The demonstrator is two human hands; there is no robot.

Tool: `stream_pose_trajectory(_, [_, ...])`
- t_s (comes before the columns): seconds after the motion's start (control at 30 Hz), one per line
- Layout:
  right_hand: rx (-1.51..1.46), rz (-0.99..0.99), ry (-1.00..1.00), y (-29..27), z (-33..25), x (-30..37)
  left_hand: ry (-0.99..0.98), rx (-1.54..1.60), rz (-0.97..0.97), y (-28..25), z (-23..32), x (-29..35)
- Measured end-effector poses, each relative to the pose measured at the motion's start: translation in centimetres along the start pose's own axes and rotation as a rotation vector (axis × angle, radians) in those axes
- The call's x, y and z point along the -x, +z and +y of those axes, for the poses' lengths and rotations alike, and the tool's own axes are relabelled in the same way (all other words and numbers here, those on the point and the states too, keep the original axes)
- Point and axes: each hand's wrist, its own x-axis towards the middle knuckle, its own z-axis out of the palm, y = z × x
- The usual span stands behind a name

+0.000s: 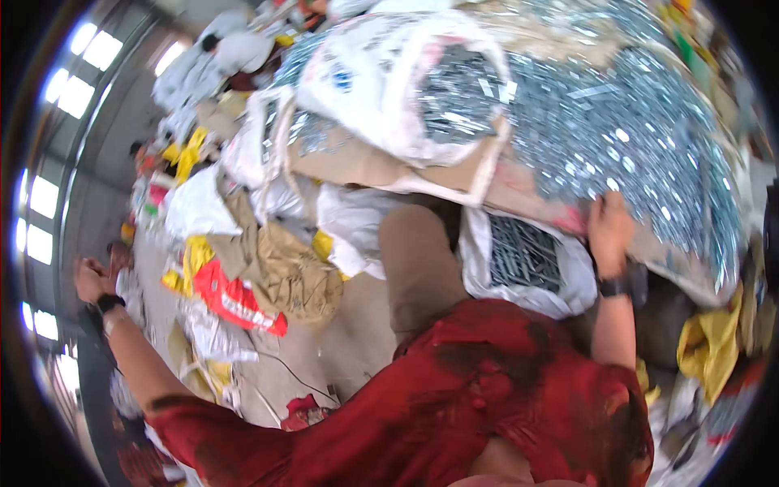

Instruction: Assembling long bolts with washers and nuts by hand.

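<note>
My right hand (610, 231) is at the table's near edge, beside a broad pile of shiny silver-blue metal strips (600, 122). Its fingers are curled together, and whatever they hold is hidden. Out at the far left, my left hand (93, 280) is raised away from the table with its fingers bent inward. I cannot make out anything in it. A white woven sack (365, 81) lies on its side on the table, its mouth full of the same strips. Below the edge, between my knee and right wrist, an open white sack (580, 280) holds more dark metal pieces.
Tan sacking (296, 272), a red-and-white bag (231, 300) and yellow bags (191, 154) lie heaped on the floor at left. A yellow sack (710, 345) hangs at right. Another person (243, 53) is among bulky sacks at the far left. A thin cord (296, 369) crosses the floor.
</note>
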Motion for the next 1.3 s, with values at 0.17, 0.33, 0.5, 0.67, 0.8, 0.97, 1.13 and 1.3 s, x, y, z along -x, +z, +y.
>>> stream_pose_trajectory(0.17, [-0.057, 0.024, 0.003, -1.5, 0.4, 0.1, -0.537, 0.474, -0.731, 18.0, -13.0, 24.2])
stream_pose_trajectory(0.33, [-0.059, 0.066, -0.002, -1.9, 0.1, 0.2, -1.379, 0.951, -0.894, 27.6, -8.2, 53.3])
stream_pose_trajectory(0.5, [-0.035, 0.092, 0.019, -1.8, 0.8, 0.7, -1.272, 0.806, -1.308, 27.9, 1.2, 62.0])
stream_pose_trajectory(0.67, [-0.072, 0.072, 0.012, -1.9, 0.6, 1.0, -1.365, 0.861, -1.401, 26.8, 0.7, 63.9])
stream_pose_trajectory(0.8, [-0.053, 0.076, -0.004, -1.8, 0.8, 1.0, -1.451, 0.88, -1.415, 26.7, -0.2, 66.0])
stream_pose_trajectory(0.97, [-0.03, 0.082, -0.011, -1.1, 1.0, 0.8, -1.481, 0.832, -1.505, 26.6, -2.0, 67.4])
stream_pose_trajectory(1.13, [-0.014, 0.106, -0.037, -0.6, 1.3, 0.6, -1.447, 0.771, -1.564, 26.8, -2.8, 67.5])
stream_pose_trajectory(1.3, [-0.007, 0.104, -0.036, -0.6, 1.5, 0.3, -1.33, 0.709, -1.578, 27.1, -3.3, 67.0])
